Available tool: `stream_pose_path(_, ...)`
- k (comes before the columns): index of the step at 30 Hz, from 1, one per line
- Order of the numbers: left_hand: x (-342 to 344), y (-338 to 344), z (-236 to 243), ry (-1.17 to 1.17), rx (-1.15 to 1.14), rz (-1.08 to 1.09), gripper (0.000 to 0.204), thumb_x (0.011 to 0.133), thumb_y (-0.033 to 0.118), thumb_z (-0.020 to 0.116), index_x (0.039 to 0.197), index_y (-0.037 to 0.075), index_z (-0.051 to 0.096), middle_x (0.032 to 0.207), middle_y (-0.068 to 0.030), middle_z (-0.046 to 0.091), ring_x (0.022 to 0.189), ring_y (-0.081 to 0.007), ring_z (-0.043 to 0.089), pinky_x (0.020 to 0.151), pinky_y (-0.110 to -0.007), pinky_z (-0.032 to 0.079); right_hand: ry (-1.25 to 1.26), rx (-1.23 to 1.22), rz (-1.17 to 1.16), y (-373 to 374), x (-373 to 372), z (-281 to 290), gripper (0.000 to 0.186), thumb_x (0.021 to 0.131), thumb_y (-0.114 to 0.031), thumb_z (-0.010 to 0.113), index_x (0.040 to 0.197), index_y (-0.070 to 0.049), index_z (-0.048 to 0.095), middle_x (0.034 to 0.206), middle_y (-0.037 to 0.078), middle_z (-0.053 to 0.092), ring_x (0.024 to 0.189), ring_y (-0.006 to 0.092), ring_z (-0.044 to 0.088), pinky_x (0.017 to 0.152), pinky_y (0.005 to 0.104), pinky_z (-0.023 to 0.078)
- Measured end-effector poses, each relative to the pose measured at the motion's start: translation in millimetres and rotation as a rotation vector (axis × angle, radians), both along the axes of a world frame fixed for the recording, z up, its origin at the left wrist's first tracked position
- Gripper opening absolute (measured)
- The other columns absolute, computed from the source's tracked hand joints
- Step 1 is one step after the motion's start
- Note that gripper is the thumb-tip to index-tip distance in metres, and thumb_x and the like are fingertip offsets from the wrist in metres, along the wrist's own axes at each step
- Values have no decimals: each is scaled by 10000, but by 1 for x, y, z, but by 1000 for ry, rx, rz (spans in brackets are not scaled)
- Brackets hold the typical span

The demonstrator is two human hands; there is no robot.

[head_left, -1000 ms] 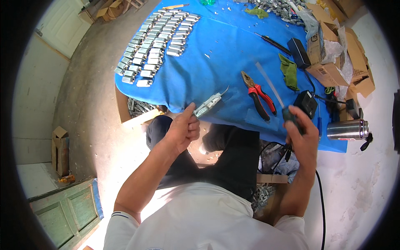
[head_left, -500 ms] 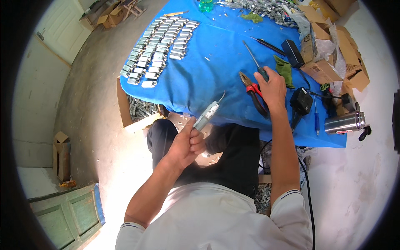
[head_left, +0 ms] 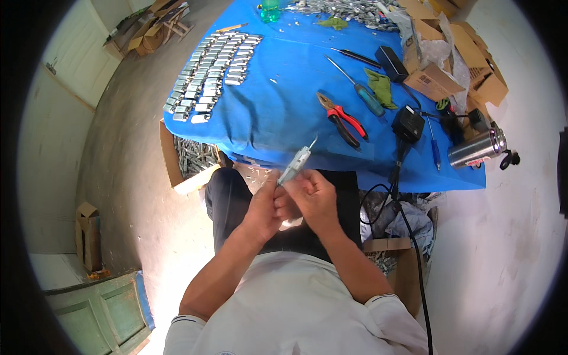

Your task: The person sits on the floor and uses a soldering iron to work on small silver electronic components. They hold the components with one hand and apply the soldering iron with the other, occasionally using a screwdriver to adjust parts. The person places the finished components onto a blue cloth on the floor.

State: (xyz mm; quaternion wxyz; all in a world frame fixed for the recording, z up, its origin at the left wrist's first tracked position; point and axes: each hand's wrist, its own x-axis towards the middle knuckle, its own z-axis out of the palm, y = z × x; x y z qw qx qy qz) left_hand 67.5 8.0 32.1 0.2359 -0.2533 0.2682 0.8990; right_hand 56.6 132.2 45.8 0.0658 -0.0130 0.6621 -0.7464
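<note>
My left hand is closed around the lower end of a slim silver metal piece, held tilted above my lap near the table edge. A thin, slightly bent tip sticks out of its upper end. Against the piece's right side, my right hand has its fingers bent and pressed in beside the left; its fingertips are partly hidden. Beyond the hands, red-and-black pliers lie on the blue tablecloth. Right of them rests a screwdriver with a dark green handle.
Rows of silver metal parts fill the table's left side, with a loose heap at the back. To the right are a black power adapter, a green cloth, a steel flask and cardboard boxes. A cable hangs down.
My right hand has let go of the screwdriver, now lying on the table, and has come down left to the metal piece in my left hand. The view has shifted slightly.
</note>
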Motion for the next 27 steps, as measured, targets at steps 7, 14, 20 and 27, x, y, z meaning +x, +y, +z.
stream_pose_path(7, 23, 18, 0, 8, -124, -4, 476, 995, 466, 421, 625, 184, 317, 540, 68, 232, 442, -77, 220, 414, -231, 186, 27, 45, 17, 10, 13, -9, 244, 892, -161, 664, 1002, 37, 573, 840, 72, 650, 754, 86, 603, 675, 232, 498)
stream_pose_path(14, 48, 7, 4, 51, -183, 60, 456, 987, 451, 445, 647, 180, 307, 559, 60, 227, 458, -87, 206, 441, -248, 192, 24, 126, 255, 43, 22, 4, 230, 893, -112, 620, 1051, 47, 572, 878, 59, 605, 800, 90, 546, 717, 263, 468)
stream_pose_path(20, 73, 2, 2, 61, -64, 105, 430, 990, 427, 461, 670, 169, 332, 571, 56, 250, 468, -88, 212, 451, -248, 200, 67, 75, 316, 42, 38, 8, 250, 909, -169, 594, 1059, 30, 575, 767, 24, 548, 619, 75, 500, 538, 224, 403)
stream_pose_path(27, 98, -17, 4, 126, -21, 46, 489, 997, 407, 454, 605, 173, 280, 528, 50, 231, 451, -95, 206, 447, -251, 194, 4, -44, 273, 59, 63, 16, 226, 941, -140, 515, 1100, 17, 551, 780, 59, 580, 638, 93, 516, 553, 234, 428)
